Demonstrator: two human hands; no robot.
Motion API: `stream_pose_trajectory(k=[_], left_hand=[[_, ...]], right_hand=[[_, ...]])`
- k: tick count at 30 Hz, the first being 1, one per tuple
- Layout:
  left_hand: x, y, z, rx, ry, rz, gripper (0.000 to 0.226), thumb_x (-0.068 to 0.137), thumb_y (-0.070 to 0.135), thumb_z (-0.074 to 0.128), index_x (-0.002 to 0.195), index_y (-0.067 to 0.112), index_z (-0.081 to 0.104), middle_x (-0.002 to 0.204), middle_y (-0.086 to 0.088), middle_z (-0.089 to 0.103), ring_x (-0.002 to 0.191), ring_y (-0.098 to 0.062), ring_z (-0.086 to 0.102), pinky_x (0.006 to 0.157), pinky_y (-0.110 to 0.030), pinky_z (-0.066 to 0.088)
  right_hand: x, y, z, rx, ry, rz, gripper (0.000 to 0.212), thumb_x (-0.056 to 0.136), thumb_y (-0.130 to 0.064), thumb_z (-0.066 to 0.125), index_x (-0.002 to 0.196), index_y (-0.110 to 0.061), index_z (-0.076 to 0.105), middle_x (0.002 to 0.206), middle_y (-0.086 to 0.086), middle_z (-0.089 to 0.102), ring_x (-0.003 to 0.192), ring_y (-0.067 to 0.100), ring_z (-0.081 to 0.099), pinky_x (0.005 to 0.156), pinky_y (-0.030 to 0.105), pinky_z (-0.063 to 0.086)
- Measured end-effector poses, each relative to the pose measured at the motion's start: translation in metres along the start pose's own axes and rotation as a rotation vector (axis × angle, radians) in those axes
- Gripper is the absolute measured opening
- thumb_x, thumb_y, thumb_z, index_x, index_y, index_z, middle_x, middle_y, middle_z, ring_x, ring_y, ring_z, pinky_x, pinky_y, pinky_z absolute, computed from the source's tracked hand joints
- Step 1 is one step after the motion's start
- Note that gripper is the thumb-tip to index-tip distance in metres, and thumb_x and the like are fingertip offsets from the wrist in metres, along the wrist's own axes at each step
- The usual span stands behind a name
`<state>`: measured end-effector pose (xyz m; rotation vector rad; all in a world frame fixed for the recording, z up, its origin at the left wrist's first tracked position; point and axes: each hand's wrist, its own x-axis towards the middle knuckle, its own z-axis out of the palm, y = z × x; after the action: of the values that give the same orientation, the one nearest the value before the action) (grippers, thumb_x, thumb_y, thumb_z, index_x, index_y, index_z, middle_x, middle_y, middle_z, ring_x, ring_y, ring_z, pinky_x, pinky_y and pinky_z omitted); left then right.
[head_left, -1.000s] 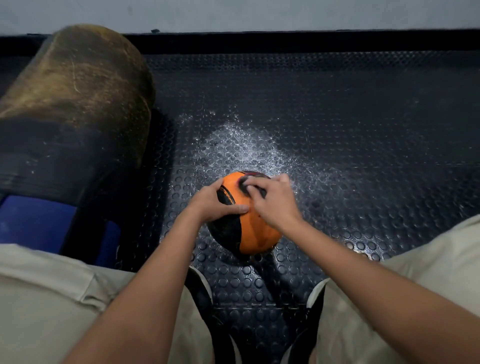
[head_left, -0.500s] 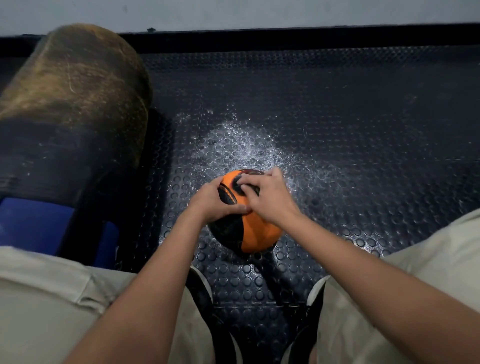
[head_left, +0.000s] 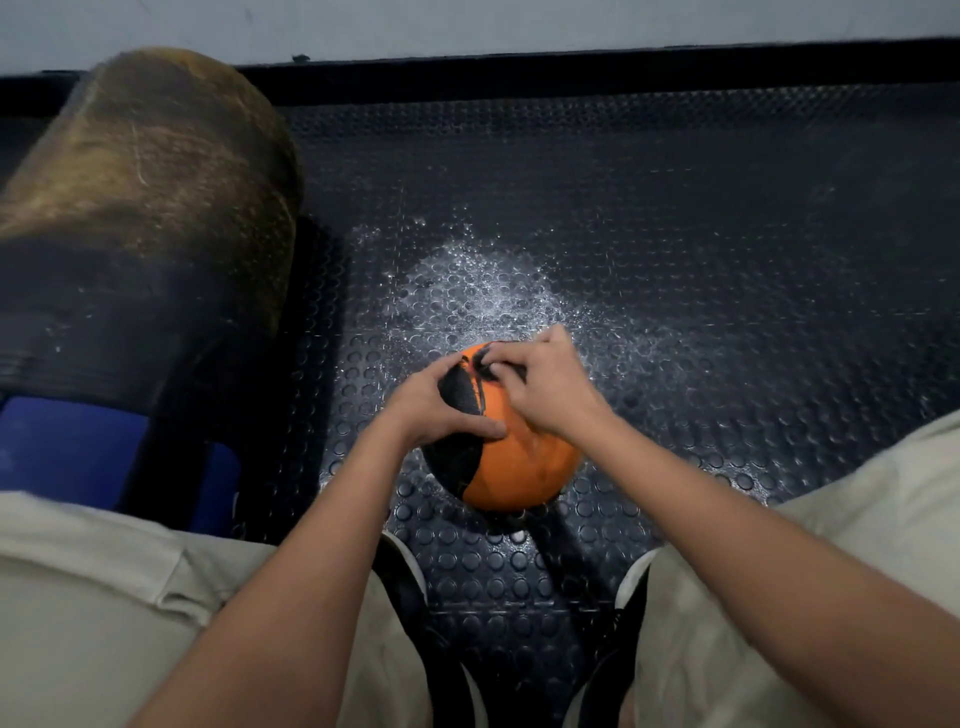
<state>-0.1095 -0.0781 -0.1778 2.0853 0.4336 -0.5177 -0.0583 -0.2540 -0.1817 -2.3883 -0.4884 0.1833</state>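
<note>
An orange and black ball (head_left: 524, 467) sits on the studded black rubber floor (head_left: 727, 260) between my feet. My left hand (head_left: 436, 405) grips the ball's left side, thumb laid across the seam between black and orange. My right hand (head_left: 545, 384) is on top of the ball, its fingers pinching a small dark pad or cloth (head_left: 498, 366) against the upper surface. Most of that dark piece is hidden under my fingers.
White powder or droplets (head_left: 483, 296) are scattered on the floor just beyond the ball. A large worn brown and black padded cylinder (head_left: 140, 218) lies at the left over a blue block (head_left: 67, 447). My shoes (head_left: 405, 571) and beige-trousered knees frame the bottom.
My right hand has shifted slightly up and right over the top of the ball with the dark piece. The left hand keeps its hold.
</note>
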Motion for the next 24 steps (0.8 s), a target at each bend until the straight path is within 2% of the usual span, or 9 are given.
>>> stream_pose_trajectory(k=[2,5,9,11,14,17,20,22,24], left_hand=[[-0.002,0.005,0.002,0.046,-0.005,0.004,0.131,0.043,0.051,0.099,0.155,0.037,0.033,0.151,0.004,0.045,0.135,-0.019,0.046,0.114,-0.039,0.04],[-0.001,0.007,0.006,0.139,0.002,0.033,0.132,0.046,0.057,0.096,0.157,0.038,0.028,0.157,0.0,0.038,0.14,-0.024,0.041,0.115,-0.041,0.038],[0.001,-0.001,0.0,0.119,-0.006,0.004,0.134,0.04,0.055,0.098,0.155,0.031,0.032,0.149,0.003,0.048,0.131,-0.019,0.049,0.111,-0.038,0.043],[-0.001,-0.005,-0.003,0.12,-0.006,-0.01,0.136,0.04,0.054,0.098,0.156,0.029,0.032,0.148,0.003,0.049,0.131,-0.018,0.05,0.11,-0.035,0.044],[-0.004,-0.003,-0.001,0.121,0.01,-0.01,0.138,0.039,0.058,0.097,0.157,0.032,0.029,0.153,0.002,0.044,0.136,-0.02,0.046,0.113,-0.04,0.041],[-0.004,0.003,0.003,0.199,0.023,0.004,0.141,0.037,0.068,0.092,0.157,0.034,0.027,0.156,-0.001,0.04,0.139,-0.024,0.043,0.114,-0.044,0.039],[-0.003,0.003,0.003,0.266,0.037,0.047,0.141,0.031,0.077,0.085,0.154,0.033,0.033,0.147,-0.002,0.05,0.133,-0.022,0.05,0.11,-0.038,0.043],[-0.004,0.0,0.002,0.292,0.045,0.087,0.133,0.031,0.081,0.08,0.15,0.042,0.036,0.139,-0.002,0.056,0.127,-0.022,0.055,0.103,-0.033,0.047],[-0.006,-0.003,0.001,0.302,0.051,0.088,0.13,0.035,0.085,0.079,0.15,0.052,0.029,0.142,-0.003,0.052,0.129,-0.023,0.053,0.104,-0.034,0.045]], right_hand=[[0.008,0.011,-0.006,0.051,0.065,0.148,0.022,0.097,-0.033,0.061,0.114,-0.037,0.074,0.109,-0.003,0.066,0.102,0.015,0.056,0.099,0.033,0.047],[0.012,0.016,-0.01,0.081,0.152,0.266,0.02,0.096,-0.03,0.061,0.108,-0.034,0.077,0.107,-0.01,0.074,0.114,0.021,0.057,0.106,0.037,0.046],[-0.006,-0.008,-0.005,0.01,-0.001,0.073,0.022,0.098,-0.028,0.061,0.116,-0.034,0.074,0.101,-0.006,0.053,0.098,0.01,0.042,0.098,0.027,0.043],[-0.006,-0.009,-0.003,-0.017,-0.034,0.009,0.022,0.097,-0.031,0.063,0.116,-0.037,0.073,0.106,-0.002,0.048,0.093,0.011,0.046,0.092,0.025,0.045],[0.009,0.009,-0.007,0.025,0.047,0.151,0.02,0.097,-0.032,0.061,0.11,-0.038,0.076,0.109,-0.007,0.069,0.106,0.018,0.057,0.103,0.032,0.045],[0.01,0.016,-0.013,0.082,0.123,0.28,0.02,0.097,-0.029,0.06,0.107,-0.036,0.077,0.105,-0.01,0.074,0.121,0.024,0.052,0.103,0.038,0.047],[-0.003,-0.001,-0.001,0.036,0.074,0.148,0.022,0.097,-0.029,0.061,0.113,-0.034,0.076,0.106,-0.001,0.064,0.106,0.012,0.038,0.102,0.027,0.041],[-0.012,-0.014,0.006,0.005,0.001,-0.017,0.023,0.094,-0.028,0.064,0.113,-0.034,0.076,0.099,0.002,0.055,0.095,0.007,0.029,0.095,0.021,0.039],[-0.01,-0.008,0.005,-0.017,-0.007,-0.058,0.023,0.095,-0.029,0.065,0.114,-0.034,0.075,0.103,0.002,0.057,0.093,0.005,0.029,0.092,0.019,0.039]])
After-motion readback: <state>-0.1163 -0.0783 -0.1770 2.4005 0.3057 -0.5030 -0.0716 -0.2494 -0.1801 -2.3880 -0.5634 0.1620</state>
